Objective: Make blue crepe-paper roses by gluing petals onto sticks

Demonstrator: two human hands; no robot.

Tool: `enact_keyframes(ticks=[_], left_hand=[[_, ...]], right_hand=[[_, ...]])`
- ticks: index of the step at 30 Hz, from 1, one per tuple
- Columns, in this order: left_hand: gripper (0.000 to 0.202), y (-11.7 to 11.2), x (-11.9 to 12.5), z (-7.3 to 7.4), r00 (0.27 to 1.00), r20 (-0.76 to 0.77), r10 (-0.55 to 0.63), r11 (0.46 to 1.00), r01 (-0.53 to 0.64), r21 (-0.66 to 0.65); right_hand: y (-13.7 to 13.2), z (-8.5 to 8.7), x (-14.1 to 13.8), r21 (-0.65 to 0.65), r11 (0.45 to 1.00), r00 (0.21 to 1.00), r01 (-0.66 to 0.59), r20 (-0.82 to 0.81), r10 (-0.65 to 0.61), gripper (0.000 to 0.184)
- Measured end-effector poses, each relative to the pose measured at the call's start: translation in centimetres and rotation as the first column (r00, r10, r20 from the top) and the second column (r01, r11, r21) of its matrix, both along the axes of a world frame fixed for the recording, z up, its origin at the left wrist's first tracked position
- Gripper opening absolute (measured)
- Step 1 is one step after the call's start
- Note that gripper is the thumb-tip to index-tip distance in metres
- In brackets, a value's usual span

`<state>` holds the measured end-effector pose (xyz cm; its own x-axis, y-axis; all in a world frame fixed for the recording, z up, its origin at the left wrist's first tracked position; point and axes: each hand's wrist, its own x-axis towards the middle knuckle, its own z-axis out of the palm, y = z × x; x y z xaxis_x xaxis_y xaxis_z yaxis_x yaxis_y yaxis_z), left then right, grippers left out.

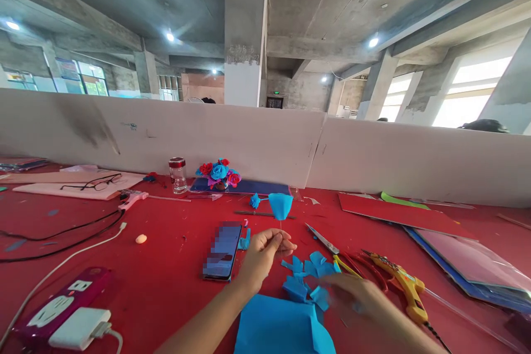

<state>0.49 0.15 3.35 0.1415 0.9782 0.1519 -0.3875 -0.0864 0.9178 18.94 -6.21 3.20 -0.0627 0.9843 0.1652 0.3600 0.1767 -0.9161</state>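
Paper, a blue sheet (pixel 282 326), lies nearest, beside the blurred right hand (pixel 360 301), whose grip I cannot tell, low over loose cut petals (pixel 309 276). Just beyond, the left hand (pixel 263 254) pinches a thin wire stem (pixel 281 227) topped by a blue paper bud (pixel 281 204), upright above the red table (pixel 166 265). Only the core looks wrapped; the petals seem unattached. Far back sits a finished bouquet (pixel 219 171).

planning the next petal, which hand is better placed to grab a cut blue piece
Probably the right hand: it hovers by the cut blue pieces, while the left hand holds the blue flower by its stem.
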Motion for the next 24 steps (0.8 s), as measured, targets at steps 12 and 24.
enact_keyframes(ticks=[12, 24], left_hand=[[0.019, 1.7, -1.1, -2.2, 0.974, -0.121, 0.190, 0.977, -0.199, -0.073], [0.024, 1.2, -1.0, -2.5, 0.983, -0.174, -0.065, 0.997, 0.073, 0.039]], right_hand=[[8.7, -4.6, -6.6, -0.013, 0.944, 0.917, -0.329, -0.242, 0.316, 0.028], [8.1, -4.9, -5.8, 0.039, 0.936, 0.874, -0.351, -0.344, 0.342, 0.035]])
